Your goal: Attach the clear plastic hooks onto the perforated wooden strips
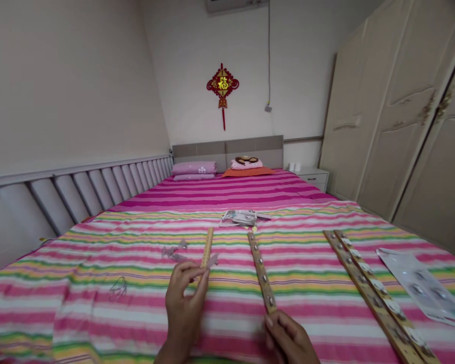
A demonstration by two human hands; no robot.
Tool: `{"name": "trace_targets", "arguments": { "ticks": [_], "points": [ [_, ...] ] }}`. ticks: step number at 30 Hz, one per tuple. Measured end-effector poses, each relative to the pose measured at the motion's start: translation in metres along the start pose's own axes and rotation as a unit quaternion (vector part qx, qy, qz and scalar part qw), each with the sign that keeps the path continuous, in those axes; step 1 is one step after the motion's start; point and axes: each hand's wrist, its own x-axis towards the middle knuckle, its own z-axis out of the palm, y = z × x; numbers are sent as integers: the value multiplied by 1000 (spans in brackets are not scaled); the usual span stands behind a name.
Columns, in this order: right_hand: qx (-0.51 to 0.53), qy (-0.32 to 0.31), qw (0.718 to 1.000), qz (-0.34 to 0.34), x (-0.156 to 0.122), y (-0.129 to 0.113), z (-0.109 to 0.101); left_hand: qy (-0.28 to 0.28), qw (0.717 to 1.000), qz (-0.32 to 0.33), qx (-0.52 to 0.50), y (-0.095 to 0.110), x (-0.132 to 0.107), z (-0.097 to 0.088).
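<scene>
My left hand is closed, thumb and fingertips pinched on a yellow wooden ruler that points away from me. A small clear plastic scrap lies against the ruler, just beyond those fingertips. My right hand grips the near end of a narrow wooden strip with several shiny metal pieces along its top. The strip slants away from me, and its near end is hidden in my fingers. Between the two hands shows striped cloth.
Two longer wooden strips lie to the right, one carrying white round pieces. Beside them is a clear package. Ahead sits another plastic package. Plastic scraps and a clear tangled piece lie left on the striped sheet.
</scene>
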Motion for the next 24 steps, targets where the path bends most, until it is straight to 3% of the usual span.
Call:
{"name": "trace_targets", "arguments": {
  "ticks": [3, 6, 9, 11, 14, 17, 24],
  "points": [
    [6, -20, 1000, -8, -2, -28, 8, 12, 998, -28, -53, 11, -22, 12],
    [15, -19, 1000, -16, -6, -36, 13, -5, 969, -187, -161, 11, -43, 27],
    [28, -5, 999, -24, -8, -31, 16, -2, 864, -390, -318, 7, -67, 46],
    [40, 5, 999, -28, -9, -28, 18, -11, 787, -462, -409, 4, -84, 58],
    [70, 18, 997, -38, -12, -28, 18, -51, 715, -513, -472, 1, -107, 73],
    [79, 48, 994, -56, -18, -35, 15, -70, 668, -556, -490, 1, -120, 83],
    [-40, 103, 979, -172, -35, -50, 8, -148, 618, -533, -558, 11, -135, 96]
  ]
}}
